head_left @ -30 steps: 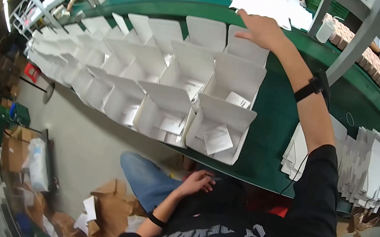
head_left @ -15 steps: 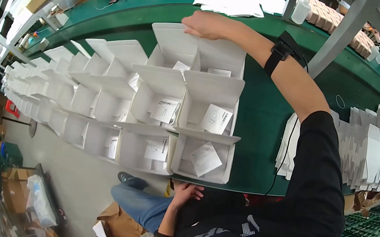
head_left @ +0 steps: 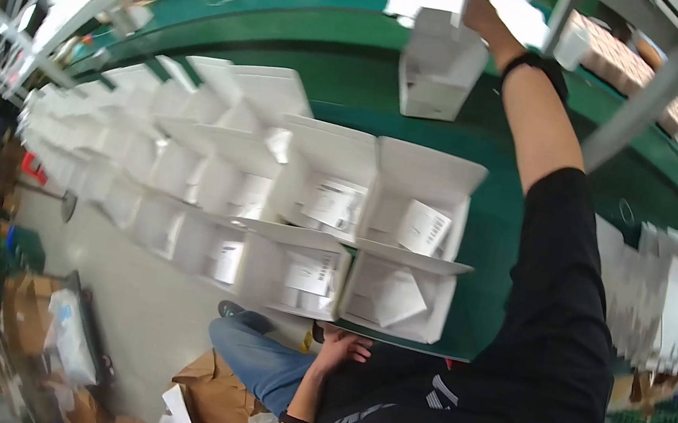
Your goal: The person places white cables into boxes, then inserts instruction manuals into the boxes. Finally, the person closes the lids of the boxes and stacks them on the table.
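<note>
At the far side of the table, my right hand (head_left: pixel 482 17) is closed at the raised flap of an open white box (head_left: pixel 432 97). That box stands apart from the other boxes, its open side toward me. My left hand (head_left: pixel 345 349) lies low at the near table edge, fingers stretched out and holding nothing. Between the hands are open white cartons, the nearest right one (head_left: pixel 357 309) with a folded white paper inside. Another carton (head_left: pixel 464 224) behind it holds a printed white leaflet (head_left: pixel 425 229).
Rows of open white boxes (head_left: pixel 130 150) run off to the left. Stacked flat white cardboard (head_left: pixel 653 291) stands at the right. Beyond are a green bench (head_left: pixel 342 33) with white sheets (head_left: pixel 516 13), a grey post (head_left: pixel 646 93) and other people's arms. Brown cardboard (head_left: pixel 212 405) lies on the floor.
My right hand has moved away from me and right, with a white box now apart from the rows. The far right end of the back row has opened up. My left hand stays low.
</note>
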`<state>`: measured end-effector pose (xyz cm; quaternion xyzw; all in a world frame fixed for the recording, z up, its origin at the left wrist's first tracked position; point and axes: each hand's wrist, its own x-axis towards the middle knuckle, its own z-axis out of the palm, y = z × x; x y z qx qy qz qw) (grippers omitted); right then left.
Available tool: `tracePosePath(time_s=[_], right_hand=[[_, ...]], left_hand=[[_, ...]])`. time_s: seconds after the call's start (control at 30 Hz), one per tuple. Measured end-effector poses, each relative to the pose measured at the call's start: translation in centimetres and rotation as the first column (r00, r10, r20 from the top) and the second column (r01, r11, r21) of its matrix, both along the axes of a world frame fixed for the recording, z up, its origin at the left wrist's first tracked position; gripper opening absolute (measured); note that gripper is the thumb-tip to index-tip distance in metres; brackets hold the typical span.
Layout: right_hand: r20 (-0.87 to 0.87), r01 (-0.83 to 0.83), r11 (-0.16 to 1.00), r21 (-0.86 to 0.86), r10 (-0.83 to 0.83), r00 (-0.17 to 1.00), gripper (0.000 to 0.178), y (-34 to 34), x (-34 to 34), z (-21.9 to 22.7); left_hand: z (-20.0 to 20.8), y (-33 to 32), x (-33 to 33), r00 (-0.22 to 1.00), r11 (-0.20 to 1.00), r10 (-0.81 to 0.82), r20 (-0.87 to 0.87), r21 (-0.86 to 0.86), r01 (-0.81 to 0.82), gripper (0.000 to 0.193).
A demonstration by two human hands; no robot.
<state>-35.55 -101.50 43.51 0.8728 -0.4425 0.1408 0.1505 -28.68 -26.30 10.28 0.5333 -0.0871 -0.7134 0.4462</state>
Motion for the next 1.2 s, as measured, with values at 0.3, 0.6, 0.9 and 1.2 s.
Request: tracePosePath(time_s=[0.3,0.6,0.9,1.2], right_hand=[[-0.005,0.015,1.000,-0.009,-0.015,1.000,0.045,5.9,1.9,4.6],[-0.121,-0.498,0.765,0.409,0.586,0.801,0.049,36.2,0.1,7.8],[-0.027,-0.601,0.697,0.391,0.662,0.749,0.032,34.3,-2.4,5.0],[0.178,-0.542,0.688,0.482,0.528,0.830,0.029,23.8,-9.9,5.3]], left_hand=[[2.0,1.0,0.2,0.999,0.999,0.041,-0.018,0.009,-0.041,0.029],[17.0,2.4,2.0,0.088,0.653,0.758,0.647,-0.750,-0.110,0.023],[24.2,-6.9,-0.1,-0.042,0.863,0.452,0.891,-0.425,0.274,0.050],[23.3,-6.5,0.3,-0.032,0.815,0.485,0.874,-0.438,0.379,0.046]])
